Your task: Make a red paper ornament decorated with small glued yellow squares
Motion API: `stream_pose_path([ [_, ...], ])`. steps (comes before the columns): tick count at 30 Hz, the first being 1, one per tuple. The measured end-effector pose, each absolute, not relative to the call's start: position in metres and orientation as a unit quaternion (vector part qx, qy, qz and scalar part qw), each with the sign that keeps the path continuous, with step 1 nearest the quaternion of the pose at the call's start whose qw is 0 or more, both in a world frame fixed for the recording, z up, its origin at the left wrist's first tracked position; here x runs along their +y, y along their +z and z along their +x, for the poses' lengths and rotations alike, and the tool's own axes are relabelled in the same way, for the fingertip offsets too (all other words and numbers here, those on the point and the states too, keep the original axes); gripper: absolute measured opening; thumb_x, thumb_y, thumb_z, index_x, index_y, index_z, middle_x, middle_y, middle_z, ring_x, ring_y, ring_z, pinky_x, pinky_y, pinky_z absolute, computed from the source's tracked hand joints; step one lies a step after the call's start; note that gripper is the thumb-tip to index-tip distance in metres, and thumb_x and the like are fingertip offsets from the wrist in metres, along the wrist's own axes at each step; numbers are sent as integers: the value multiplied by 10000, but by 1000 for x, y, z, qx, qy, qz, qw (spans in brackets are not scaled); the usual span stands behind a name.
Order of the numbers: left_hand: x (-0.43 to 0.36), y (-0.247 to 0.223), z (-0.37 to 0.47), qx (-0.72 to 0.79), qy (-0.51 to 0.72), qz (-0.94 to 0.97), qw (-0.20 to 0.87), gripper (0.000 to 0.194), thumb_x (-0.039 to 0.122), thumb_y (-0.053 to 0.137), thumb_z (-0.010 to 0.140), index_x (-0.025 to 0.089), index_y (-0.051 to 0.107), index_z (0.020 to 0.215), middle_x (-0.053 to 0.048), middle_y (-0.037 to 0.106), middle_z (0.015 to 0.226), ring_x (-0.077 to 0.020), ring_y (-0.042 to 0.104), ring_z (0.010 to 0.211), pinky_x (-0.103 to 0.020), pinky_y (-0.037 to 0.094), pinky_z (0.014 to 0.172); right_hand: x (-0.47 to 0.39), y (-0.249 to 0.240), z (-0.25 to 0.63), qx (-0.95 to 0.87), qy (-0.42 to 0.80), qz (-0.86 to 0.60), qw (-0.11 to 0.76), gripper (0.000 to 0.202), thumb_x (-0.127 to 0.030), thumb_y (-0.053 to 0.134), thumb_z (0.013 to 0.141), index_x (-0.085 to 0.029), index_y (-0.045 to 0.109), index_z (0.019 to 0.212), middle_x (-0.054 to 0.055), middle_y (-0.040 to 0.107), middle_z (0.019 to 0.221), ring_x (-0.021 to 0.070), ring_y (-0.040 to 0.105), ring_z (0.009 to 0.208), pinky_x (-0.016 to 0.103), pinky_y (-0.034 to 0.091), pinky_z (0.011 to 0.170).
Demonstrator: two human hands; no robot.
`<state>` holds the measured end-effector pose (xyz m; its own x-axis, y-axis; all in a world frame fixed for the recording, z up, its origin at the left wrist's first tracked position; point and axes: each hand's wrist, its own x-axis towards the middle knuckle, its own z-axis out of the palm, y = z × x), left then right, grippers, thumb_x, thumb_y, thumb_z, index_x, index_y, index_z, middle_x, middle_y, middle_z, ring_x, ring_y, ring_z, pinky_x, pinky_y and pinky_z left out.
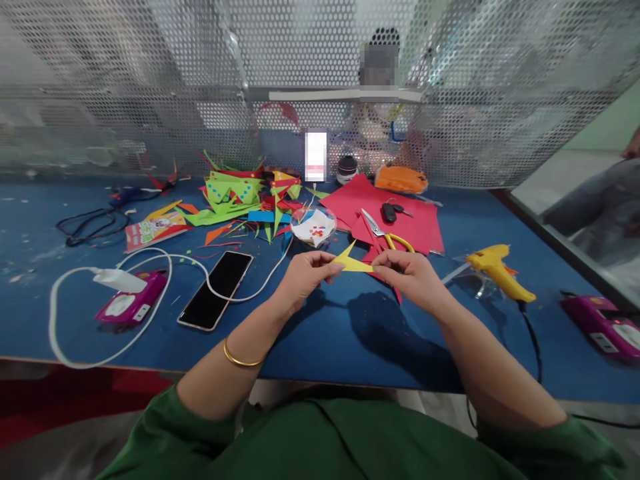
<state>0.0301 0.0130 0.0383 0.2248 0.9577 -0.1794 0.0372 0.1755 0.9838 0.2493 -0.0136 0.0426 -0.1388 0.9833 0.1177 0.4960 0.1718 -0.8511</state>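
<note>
A yellow piece of paper (353, 263) with pointed ends is stretched between my hands above the table. My left hand (311, 272) pinches its left side, thumb over fingers. At its right tip, my right hand (406, 275) has closed its thumb and fingers on it. Just behind the paper lie scissors (376, 225) with yellow handles, on red paper sheets (420, 223). Narrow red paper pieces stick out below the scissors, partly hidden by my right hand. A small dish (299, 233) with white paper and small coloured bits stands beyond my left hand.
Left of my hands lie a phone (216, 291), a white cable (173, 257) and a purple power strip (134, 300). Green and coloured paper pieces (233, 193) are heaped behind. A yellow glue gun (501, 270) and another purple power strip (603, 327) lie right. A perforated metal screen (175, 87) bounds the back.
</note>
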Motion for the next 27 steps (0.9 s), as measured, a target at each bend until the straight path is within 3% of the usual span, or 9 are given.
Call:
stream_pose_path([
  [5, 13, 34, 32, 462, 333, 548, 613, 197, 366, 782, 706, 176, 747, 670, -68, 720, 672, -119, 564, 521, -243, 309, 485, -9, 43, 259, -711, 285, -576, 285, 281, -433, 535, 868, -213, 703, 823, 1, 655, 682, 141, 553, 588, 273, 437, 559],
  [9, 14, 30, 33, 488, 368, 498, 616, 176, 338, 795, 694, 169, 751, 669, -80, 729, 697, -117, 556, 516, -244, 288, 464, 10, 48, 279, -698, 169, -665, 206, 292, -339, 466, 936, -215, 708, 1044, 69, 754, 938, 216, 689, 851, 317, 492, 736],
  [11, 15, 28, 33, 491, 386, 473, 621, 167, 330, 792, 698, 171, 750, 667, -81, 729, 702, -115, 556, 520, -243, 291, 461, 24, 49, 289, -682, 108, -708, 145, 274, -297, 494, 919, -167, 704, 1037, 146, 752, 979, 283, 697, 949, 354, 478, 781],
  [14, 16, 25, 32, 489, 393, 462, 627, 155, 321, 778, 712, 170, 758, 685, -83, 732, 709, -106, 552, 516, -239, 303, 469, 41, 42, 294, -679, 73, -729, 49, 254, -310, 550, 891, -132, 694, 1001, 203, 747, 954, 331, 707, 949, 367, 467, 756],
  [18, 15, 25, 31, 487, 398, 453, 632, 147, 301, 771, 720, 159, 748, 689, -80, 725, 698, -106, 556, 520, -234, 306, 478, 50, 27, 284, -690, 59, -721, -25, 329, -267, 596, 833, -128, 633, 1130, 201, 736, 1046, 324, 713, 949, 340, 448, 683],
  [23, 14, 28, 31, 484, 404, 446, 635, 141, 252, 721, 771, 154, 728, 669, -59, 703, 675, -92, 552, 520, -228, 308, 490, 52, 18, 279, -686, 39, -725, -46, 417, -239, 607, 799, -111, 569, 1194, 210, 715, 1085, 325, 709, 963, 324, 423, 640],
  [27, 14, 28, 30, 487, 411, 436, 636, 125, 258, 722, 785, 159, 745, 712, -50, 700, 679, -88, 547, 514, -234, 305, 502, 54, 24, 285, -684, 27, -728, -33, 537, -269, 584, 833, -89, 480, 1328, 202, 731, 995, 326, 721, 861, 326, 411, 594],
])
